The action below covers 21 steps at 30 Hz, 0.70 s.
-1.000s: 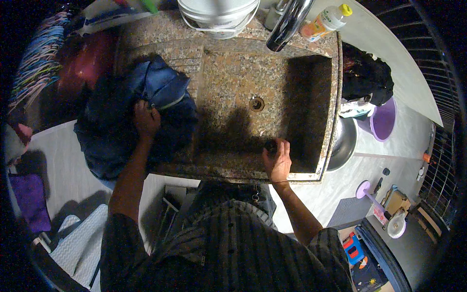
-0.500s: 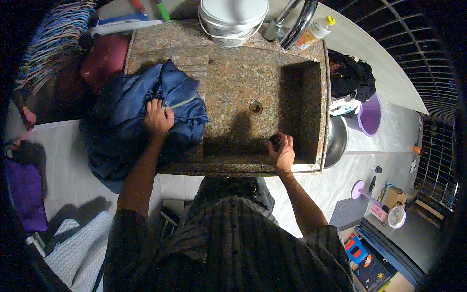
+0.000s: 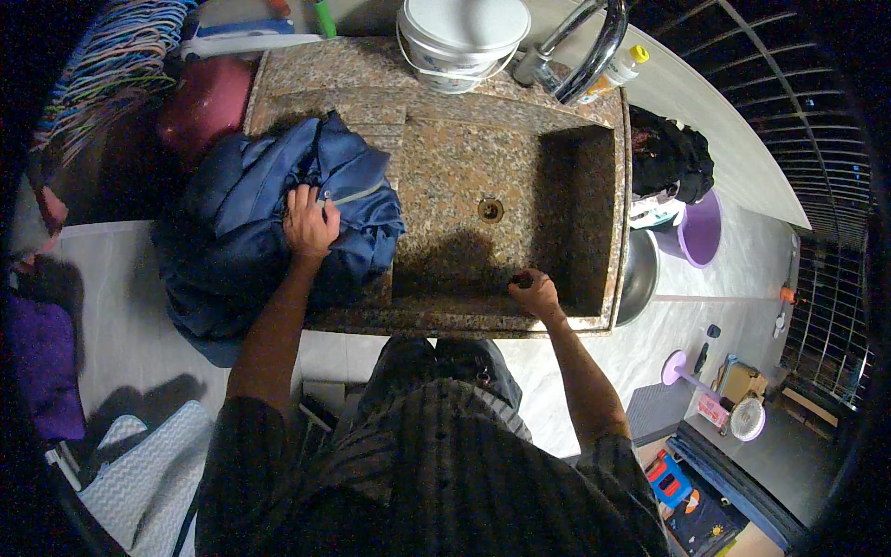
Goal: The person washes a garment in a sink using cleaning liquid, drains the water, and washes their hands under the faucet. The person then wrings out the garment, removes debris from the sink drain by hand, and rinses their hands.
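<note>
A bulky navy blue padded garment [image 3: 246,237] with a pale zip is heaped over the left side of the speckled stone sink [image 3: 620,186], hanging past its front edge. On top of it lies my left hand [image 3: 309,221], fingers curled into the fabric beside the zip. Inside the basin, near its front wall, my right hand [image 3: 536,294] is closed around a small dark round thing [image 3: 522,279]; my fingers partly cover it, so its kind is unclear. The round drain hole [image 3: 491,211] shows in the basin floor.
A lidded white bucket [image 3: 464,42], a chrome tap [image 3: 594,46] and a yellow-capped bottle [image 3: 617,72] stand along the back. To the right are a metal bowl [image 3: 640,278] and a purple bucket [image 3: 701,232] by dark clothes [image 3: 673,153]. Hangers [image 3: 111,74] crowd the far left.
My right hand has turned palm-down and dipped slightly toward the front of the basin, covering more of the dark thing. My left hand stays on the garment. The whole view has shifted slightly.
</note>
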Tool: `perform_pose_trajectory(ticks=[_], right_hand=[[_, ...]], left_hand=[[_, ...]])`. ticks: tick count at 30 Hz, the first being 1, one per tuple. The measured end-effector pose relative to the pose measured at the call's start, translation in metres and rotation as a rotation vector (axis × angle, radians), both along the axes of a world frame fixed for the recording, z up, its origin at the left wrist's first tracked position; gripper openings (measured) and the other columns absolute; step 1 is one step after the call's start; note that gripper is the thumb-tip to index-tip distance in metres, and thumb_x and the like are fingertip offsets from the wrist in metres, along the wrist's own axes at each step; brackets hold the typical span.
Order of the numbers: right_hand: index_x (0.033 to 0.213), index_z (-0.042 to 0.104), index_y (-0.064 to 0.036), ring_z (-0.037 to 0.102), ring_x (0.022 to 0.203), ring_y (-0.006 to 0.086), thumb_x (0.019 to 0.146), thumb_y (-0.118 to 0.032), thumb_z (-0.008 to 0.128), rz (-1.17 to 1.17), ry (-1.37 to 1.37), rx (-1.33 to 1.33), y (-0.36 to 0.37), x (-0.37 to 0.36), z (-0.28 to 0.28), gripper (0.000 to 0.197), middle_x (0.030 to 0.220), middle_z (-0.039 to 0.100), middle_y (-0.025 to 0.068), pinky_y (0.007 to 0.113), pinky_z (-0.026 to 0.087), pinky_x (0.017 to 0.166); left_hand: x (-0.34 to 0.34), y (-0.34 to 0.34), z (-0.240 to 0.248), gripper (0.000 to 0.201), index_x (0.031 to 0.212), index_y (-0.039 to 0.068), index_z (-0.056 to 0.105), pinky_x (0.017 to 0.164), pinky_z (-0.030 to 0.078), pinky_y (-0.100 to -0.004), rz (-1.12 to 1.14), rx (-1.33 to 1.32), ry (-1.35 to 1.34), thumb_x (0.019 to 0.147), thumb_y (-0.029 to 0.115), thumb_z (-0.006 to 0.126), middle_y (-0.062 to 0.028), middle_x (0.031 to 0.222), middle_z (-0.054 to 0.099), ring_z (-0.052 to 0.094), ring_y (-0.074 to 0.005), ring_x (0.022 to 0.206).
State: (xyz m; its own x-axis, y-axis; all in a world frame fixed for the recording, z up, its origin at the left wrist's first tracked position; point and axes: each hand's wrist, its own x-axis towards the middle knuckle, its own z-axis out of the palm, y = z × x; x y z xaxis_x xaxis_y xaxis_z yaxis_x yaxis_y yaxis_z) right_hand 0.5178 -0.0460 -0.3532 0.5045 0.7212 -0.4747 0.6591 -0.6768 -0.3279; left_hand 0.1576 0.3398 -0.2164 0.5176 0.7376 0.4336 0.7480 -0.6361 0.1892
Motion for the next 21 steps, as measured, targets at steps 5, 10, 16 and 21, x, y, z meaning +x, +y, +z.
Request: perform_pose_trajectory(ticks=[5, 10, 16, 21], right_hand=[[0.103, 0.065, -0.0059, 0.065, 0.083, 0.0219, 0.096, -0.033, 0.067, -0.957, 1.563, 0.689, 0.07, -0.003, 0.099, 0.028, 0.102, 0.068, 0.0118, 0.035, 0.056, 0.073], [0.081, 0.06, -0.0125, 0.063, 0.083, 0.0204, 0.095, -0.037, 0.066, -1.044, 1.597, 0.825, 0.099, 0.006, 0.104, 0.029, 0.091, 0.067, 0.0103, 0.033, 0.053, 0.075], [0.101, 0.063, -0.0077, 0.064, 0.087, 0.0215, 0.094, -0.03, 0.068, -1.075, 1.478, 0.784, 0.088, 0.031, 0.078, 0.024, 0.093, 0.068, 0.0095, 0.033, 0.053, 0.076], [0.116, 0.061, -0.0021, 0.065, 0.095, 0.03, 0.082, -0.024, 0.081, 0.067, 0.046, 0.334, 0.05, 0.004, 0.083, 0.045, 0.107, 0.065, 0.015, 0.04, 0.056, 0.081]], left_hand=[[-0.031, 0.006, -0.025, 0.037, 0.108, -0.008, 0.063, 0.09, 0.051, -0.0462, 0.0, 0.169, 0.031, 0.088, 0.022, 0.058, -0.0215, 0.114, 0.06, 0.057, -0.0428, 0.107], [-0.036, 0.009, -0.041, 0.039, 0.109, -0.011, 0.062, 0.097, 0.048, -0.0496, 0.0, 0.064, 0.012, 0.088, 0.021, 0.058, -0.0251, 0.12, 0.059, 0.055, -0.0466, 0.111], [-0.039, 0.011, -0.051, 0.04, 0.111, -0.013, 0.061, 0.104, 0.043, -0.0524, -0.016, 0.081, -0.016, 0.09, 0.021, 0.057, -0.0281, 0.121, 0.057, 0.053, -0.0494, 0.115], [-0.042, 0.007, -0.05, 0.042, 0.112, -0.013, 0.061, 0.105, 0.042, -0.0536, 0.023, 0.035, 0.005, 0.091, 0.022, 0.056, -0.0287, 0.121, 0.057, 0.052, -0.0497, 0.117]])
